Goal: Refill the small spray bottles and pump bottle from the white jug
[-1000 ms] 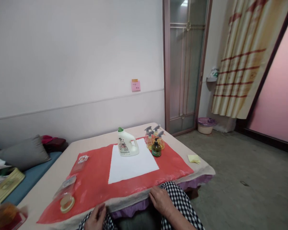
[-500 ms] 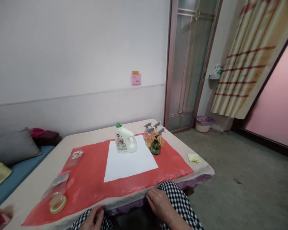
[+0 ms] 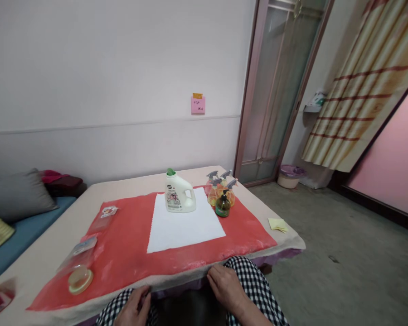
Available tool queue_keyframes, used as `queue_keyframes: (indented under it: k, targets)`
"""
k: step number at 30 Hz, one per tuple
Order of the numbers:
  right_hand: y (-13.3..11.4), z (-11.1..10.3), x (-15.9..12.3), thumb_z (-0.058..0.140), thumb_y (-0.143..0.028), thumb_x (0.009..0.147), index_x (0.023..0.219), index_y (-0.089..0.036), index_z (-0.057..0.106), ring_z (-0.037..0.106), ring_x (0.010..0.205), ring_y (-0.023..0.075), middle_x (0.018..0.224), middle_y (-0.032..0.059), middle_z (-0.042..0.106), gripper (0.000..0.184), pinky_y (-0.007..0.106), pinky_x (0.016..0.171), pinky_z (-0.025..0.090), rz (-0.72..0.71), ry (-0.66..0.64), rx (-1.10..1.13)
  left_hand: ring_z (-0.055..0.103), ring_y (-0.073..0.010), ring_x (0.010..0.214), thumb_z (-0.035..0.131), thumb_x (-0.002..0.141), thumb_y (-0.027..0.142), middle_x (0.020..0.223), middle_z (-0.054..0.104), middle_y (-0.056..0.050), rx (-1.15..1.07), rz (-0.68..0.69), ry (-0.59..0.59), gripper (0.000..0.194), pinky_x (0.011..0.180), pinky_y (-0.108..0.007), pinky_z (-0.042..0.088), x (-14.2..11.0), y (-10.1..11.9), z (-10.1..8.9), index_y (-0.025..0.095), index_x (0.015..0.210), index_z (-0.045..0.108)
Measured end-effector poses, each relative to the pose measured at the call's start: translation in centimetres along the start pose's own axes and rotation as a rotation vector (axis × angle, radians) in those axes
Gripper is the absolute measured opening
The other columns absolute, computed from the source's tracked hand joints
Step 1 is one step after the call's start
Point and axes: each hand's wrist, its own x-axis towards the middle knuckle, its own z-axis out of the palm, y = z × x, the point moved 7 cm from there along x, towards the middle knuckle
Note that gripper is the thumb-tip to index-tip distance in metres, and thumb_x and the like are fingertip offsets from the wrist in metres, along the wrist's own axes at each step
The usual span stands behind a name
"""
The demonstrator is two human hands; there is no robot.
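My left hand (image 3: 135, 307) rests on my left knee at the table's front edge. Its fingers are loosely bent, with a gap between thumb and forefinger and nothing visible in it. Beside my right knee lies my right hand (image 3: 226, 285), fingers curled together against the cloth edge, holding nothing I can see. Beyond the hands, a white sheet (image 3: 180, 231) lies on a red mat (image 3: 122, 240). A pale green detergent jug (image 3: 179, 197) with a green cap stands upright on it. To its right is a dark green pump bottle (image 3: 222, 206), in front of several spray bottles (image 3: 212, 192) with grey triggers.
On the mat's left are a roll of tape (image 3: 80, 280) and clear plastic packets (image 3: 83, 246). Yellow sticky notes (image 3: 278, 224) lie at the table's right. A pink note (image 3: 197, 105) is taped to the wall. A bin (image 3: 290, 176) stands on the floor.
The camera view has shifted slightly, so the wall note and door sit a little further right and the tabletop a little higher. My hands and the objects stay in place.
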Motion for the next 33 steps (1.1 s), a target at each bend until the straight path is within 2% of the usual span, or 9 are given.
queue_keyframes:
  k: [5,10,13,20,25,33]
  targets:
    - [-0.5,0.4,-0.1,0.043,-0.012,0.091,0.078,-0.023,0.053,0.061,0.067,0.0144,0.073,-0.0005,0.065,0.02,0.028,0.063,0.037,-0.016,0.001,-0.01,0.073,-0.0222,0.089,0.051,0.081,0.048,0.097,0.078,0.001,0.018,0.007,-0.031,0.029,0.081,-0.031,0.054,0.1,0.2,0.0,0.032,0.095,0.07]
    - [-0.8,0.6,-0.3,0.043,-0.011,0.091,0.079,-0.023,0.054,0.062,0.068,0.0142,0.074,-0.0001,0.065,0.02,0.027,0.064,0.037,-0.026,0.015,-0.013,0.074,-0.023,0.095,0.052,0.081,0.05,0.104,0.078,0.0,0.047,0.0,-0.17,0.032,0.081,-0.03,0.056,0.5,-0.5,0.7,0.031,0.097,0.072]
    - [-0.8,0.8,-0.4,0.045,-0.01,0.09,0.078,-0.022,0.053,0.061,0.068,0.0136,0.073,-0.0005,0.065,0.019,0.027,0.063,0.036,-0.035,0.017,-0.011,0.074,-0.0213,0.095,0.048,0.086,0.047,0.105,0.077,0.0,0.059,0.022,-0.117,0.032,0.083,-0.03,0.055,0.4,-0.7,0.6,0.03,0.1,0.071]
    - [-0.6,1.1,-0.6,0.048,-0.009,0.088,0.079,-0.022,0.053,0.061,0.068,0.0137,0.073,-0.0008,0.064,0.017,0.027,0.063,0.035,-0.04,0.022,-0.011,0.074,-0.0181,0.092,0.051,0.086,0.044,0.103,0.078,0.003,0.07,0.055,-0.102,0.028,0.079,-0.026,0.056,0.4,-1.2,0.7,0.032,0.1,0.072]
    - [-0.5,1.4,-0.8,0.048,-0.01,0.089,0.079,-0.022,0.053,0.061,0.069,0.0137,0.075,-0.0008,0.065,0.017,0.027,0.064,0.036,-0.037,0.015,-0.007,0.074,-0.0181,0.097,0.052,0.086,0.044,0.107,0.078,0.004,0.097,0.052,-0.186,0.029,0.082,-0.025,0.056,0.7,-1.9,1.2,0.032,0.103,0.072]
    - [-0.5,1.6,-0.9,0.048,-0.011,0.088,0.08,-0.023,0.054,0.061,0.069,0.0141,0.075,-0.0009,0.065,0.016,0.028,0.063,0.036,-0.037,0.011,0.0,0.074,-0.0186,0.095,0.051,0.087,0.045,0.109,0.077,0.002,0.129,0.067,-0.184,0.029,0.077,-0.024,0.056,0.6,-1.6,1.1,0.032,0.104,0.071]
